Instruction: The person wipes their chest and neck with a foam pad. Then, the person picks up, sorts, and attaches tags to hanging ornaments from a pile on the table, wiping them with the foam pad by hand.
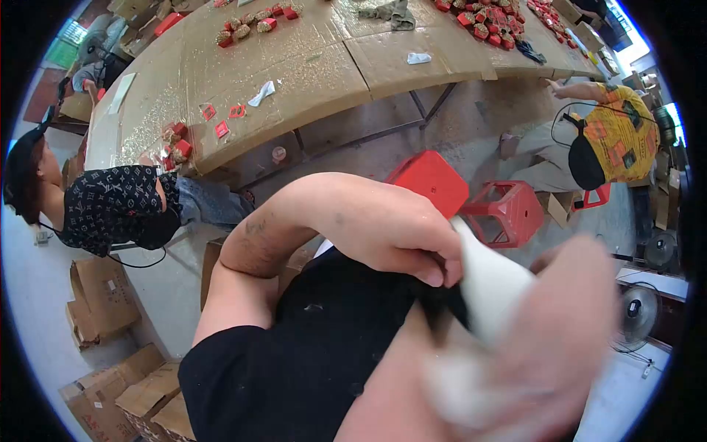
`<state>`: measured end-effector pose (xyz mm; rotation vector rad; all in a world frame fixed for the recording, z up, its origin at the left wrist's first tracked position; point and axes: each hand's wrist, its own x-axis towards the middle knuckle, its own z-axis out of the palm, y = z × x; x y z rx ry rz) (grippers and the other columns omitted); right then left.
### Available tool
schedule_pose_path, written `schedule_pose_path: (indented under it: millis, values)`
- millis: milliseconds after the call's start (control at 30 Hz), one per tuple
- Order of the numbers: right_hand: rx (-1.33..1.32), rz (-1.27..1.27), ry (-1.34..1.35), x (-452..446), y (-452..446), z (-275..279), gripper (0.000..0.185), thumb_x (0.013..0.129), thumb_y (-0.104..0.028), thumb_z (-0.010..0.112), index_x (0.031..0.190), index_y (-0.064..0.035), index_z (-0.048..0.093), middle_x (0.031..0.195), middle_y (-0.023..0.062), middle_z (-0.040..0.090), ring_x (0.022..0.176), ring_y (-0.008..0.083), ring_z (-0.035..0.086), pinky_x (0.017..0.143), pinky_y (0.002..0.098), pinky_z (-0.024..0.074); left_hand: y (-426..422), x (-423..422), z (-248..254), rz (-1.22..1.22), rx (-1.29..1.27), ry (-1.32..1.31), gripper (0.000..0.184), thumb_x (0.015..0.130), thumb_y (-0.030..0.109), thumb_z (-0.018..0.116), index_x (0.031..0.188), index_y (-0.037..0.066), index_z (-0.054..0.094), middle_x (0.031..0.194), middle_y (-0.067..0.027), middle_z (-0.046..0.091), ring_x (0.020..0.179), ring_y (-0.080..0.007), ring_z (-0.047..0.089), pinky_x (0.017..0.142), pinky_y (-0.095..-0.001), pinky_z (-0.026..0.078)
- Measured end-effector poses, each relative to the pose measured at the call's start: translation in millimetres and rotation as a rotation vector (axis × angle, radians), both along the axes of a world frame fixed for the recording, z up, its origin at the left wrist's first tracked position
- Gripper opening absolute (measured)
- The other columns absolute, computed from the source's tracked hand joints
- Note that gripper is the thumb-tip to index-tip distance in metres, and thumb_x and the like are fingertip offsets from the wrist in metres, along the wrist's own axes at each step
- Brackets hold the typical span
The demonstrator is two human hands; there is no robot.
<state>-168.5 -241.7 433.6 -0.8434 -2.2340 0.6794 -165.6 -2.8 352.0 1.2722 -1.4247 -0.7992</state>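
Observation:
My left hand point(423, 247) is in front of my chest, its fingers curled in a pinch at the upper edge of a white, cloth-like piece point(495, 283). From there the piece runs down to the right, bending and widening, and its exact kind is unclear. Beside its lower part my right hand point(556, 324) is strongly smeared by motion. Its fingers cannot be made out, nor whether they grip the white piece. More blurred white material point(460, 387) shows lower down, by my right forearm.
Ahead stands a long cardboard-covered table point(309, 81) with red-and-gold pieces point(486, 22) and a grey rag point(390, 13). Red stools point(431, 180) stand before me. Co-workers point(110, 206) are at left and right point(615, 136). Cardboard boxes point(103, 302) and a fan point(639, 313) flank me.

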Motion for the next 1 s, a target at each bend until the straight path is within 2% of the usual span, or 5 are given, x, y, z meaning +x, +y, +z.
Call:
schedule_pose_path:
  millis: [333,600,733,833,1000]
  values:
    - [0.135,-0.719,-0.146,-37,51,8,0.037,0.080,-0.023,0.065,0.115,-0.0102,0.061,0.118,0.0106,0.058,0.098,0.0244,0.061,0.085,0.0363,0.0481,10,17,38,0.060,0.034,0.067,0.019,0.092,0.009,0.058,0.106,-0.002,0.064,0.099,-0.0116,0.067,0.091,-0.0198,0.063,0.081,-0.0316,0.049]
    - [0.322,-0.088,-0.305,-33,46,67,0.023,0.085,-0.023,0.063,0.106,-0.0138,0.067,0.116,0.0058,0.060,0.098,0.0271,0.060,0.082,0.0485,0.0463,10,2,49,0.013,-0.014,-0.002,0.014,0.093,0.006,0.055,0.103,-0.001,0.060,0.093,-0.0127,0.064,0.086,-0.0246,0.060,0.079,-0.0325,0.048]
    - [0.436,-1.012,-0.311,-76,45,16,0.018,0.079,-0.020,0.060,0.096,-0.0130,0.062,0.108,0.0024,0.061,0.076,0.0148,0.058,0.066,0.0297,0.0480,6,-3,48,-0.014,0.004,0.024,0.011,0.093,0.007,0.056,0.100,-0.002,0.059,0.089,-0.0095,0.063,0.084,-0.0173,0.059,0.078,-0.0308,0.047]
    - [0.226,-0.481,-0.659,-73,62,53,0.017,0.074,-0.018,0.057,0.089,-0.0123,0.061,0.097,0.0022,0.065,0.063,0.0119,0.057,0.061,0.0258,0.0479,6,0,45,-0.047,0.122,0.067,0.016,0.094,0.009,0.057,0.105,-0.002,0.061,0.096,-0.0111,0.067,0.089,-0.0138,0.060,0.084,-0.0308,0.048]
    - [0.890,-0.053,0.481,-66,74,68,0.011,0.080,-0.010,0.052,0.083,-0.0118,0.062,0.100,0.0024,0.066,0.071,0.0147,0.063,0.069,0.0300,0.0512,5,-6,47,-0.071,0.077,-0.027,0.014,0.095,0.009,0.054,0.104,-0.002,0.057,0.096,-0.0102,0.062,0.089,-0.0150,0.056,0.082,-0.0314,0.046]
